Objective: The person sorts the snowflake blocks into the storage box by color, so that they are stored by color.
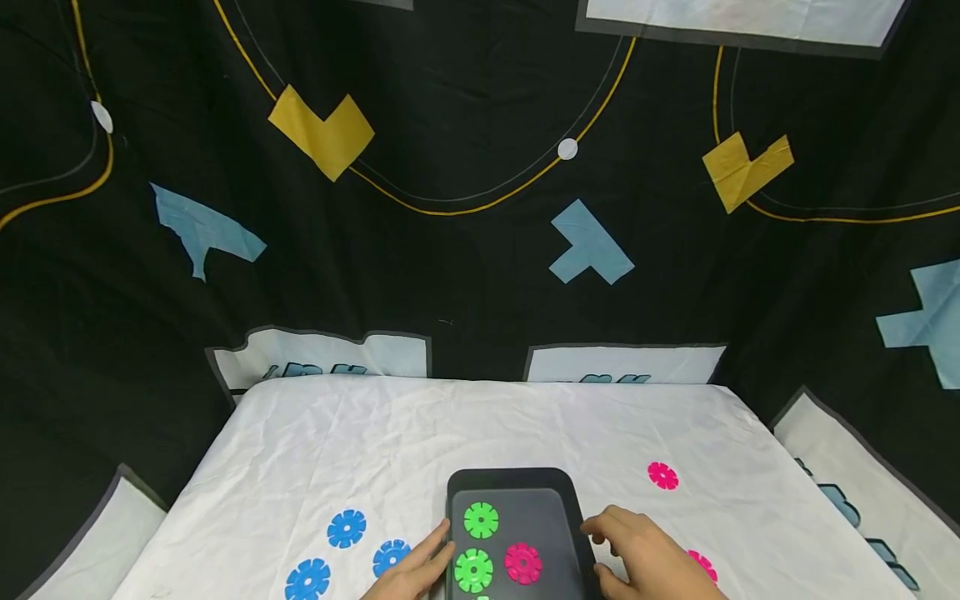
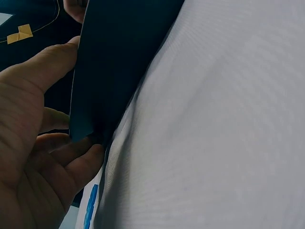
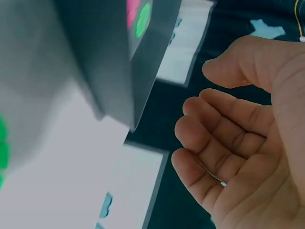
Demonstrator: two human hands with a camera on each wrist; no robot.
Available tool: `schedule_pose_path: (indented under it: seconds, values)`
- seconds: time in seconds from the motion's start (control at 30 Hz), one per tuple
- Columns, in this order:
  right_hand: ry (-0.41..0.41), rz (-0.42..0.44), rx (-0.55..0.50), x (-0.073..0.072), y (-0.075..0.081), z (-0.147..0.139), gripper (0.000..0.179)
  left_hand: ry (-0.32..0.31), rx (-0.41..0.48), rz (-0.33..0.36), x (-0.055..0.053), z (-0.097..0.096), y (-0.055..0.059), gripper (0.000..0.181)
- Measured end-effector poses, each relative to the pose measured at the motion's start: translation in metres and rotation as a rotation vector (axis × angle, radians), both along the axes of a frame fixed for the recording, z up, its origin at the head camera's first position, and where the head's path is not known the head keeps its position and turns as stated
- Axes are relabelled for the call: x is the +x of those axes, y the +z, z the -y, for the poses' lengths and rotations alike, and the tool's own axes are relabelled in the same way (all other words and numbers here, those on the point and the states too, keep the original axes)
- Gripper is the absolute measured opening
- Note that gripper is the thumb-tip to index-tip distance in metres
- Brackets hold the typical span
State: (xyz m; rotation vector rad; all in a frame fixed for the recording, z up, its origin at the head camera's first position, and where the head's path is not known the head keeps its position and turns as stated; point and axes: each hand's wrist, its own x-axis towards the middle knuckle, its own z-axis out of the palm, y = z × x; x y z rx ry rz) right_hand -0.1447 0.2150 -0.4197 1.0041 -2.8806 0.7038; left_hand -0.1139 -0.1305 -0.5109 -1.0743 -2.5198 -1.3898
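Observation:
A dark baking tray (image 1: 547,537) sits at the front middle, with several notched green discs (image 1: 481,520) and a pink disc (image 1: 522,563) in it. At its left side, my left hand (image 1: 412,569) grips the tray's edge. The left wrist view shows the thumb (image 2: 59,59) at the rim and the other fingers curled about the tray's lower edge. Beside the right rim hovers my right hand (image 1: 645,554), fingers loosely bent. From the right wrist, that hand (image 3: 228,129) holds nothing and stands apart from the tray's outer wall (image 3: 95,57).
Several blue notched discs (image 1: 347,528) lie on the white cloth (image 1: 397,450) left of the tray. To the right are two pink discs, the farther one (image 1: 663,476) away from my hand. A black patterned curtain (image 1: 465,275) rises behind the table.

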Motion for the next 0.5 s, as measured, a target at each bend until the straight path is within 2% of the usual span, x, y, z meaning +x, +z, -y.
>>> schedule_pose_path:
  seconds: [0.1,0.13,0.2,0.3,0.5]
  values:
    - [0.017,-0.067,-0.017,0.001,-0.007,-0.014,0.031,0.005,-0.005,-0.022,0.0,0.0,-0.001,0.063]
    - [0.019,-0.063,-0.015,0.001,-0.009,-0.019,0.031,0.007,-0.008,-0.026,0.0,0.0,-0.001,0.063]
    - [0.013,-0.039,-0.004,0.001,-0.012,-0.027,0.032,0.011,-0.012,-0.03,0.0,0.0,0.0,0.063]
    - [-0.028,0.063,0.036,0.0,-0.012,-0.037,0.03,0.01,-0.011,-0.021,0.0,0.001,0.001,0.064]
    - [-0.021,0.101,0.06,0.0,-0.021,-0.055,0.03,0.0,0.0,0.008,0.0,0.001,0.003,0.066]
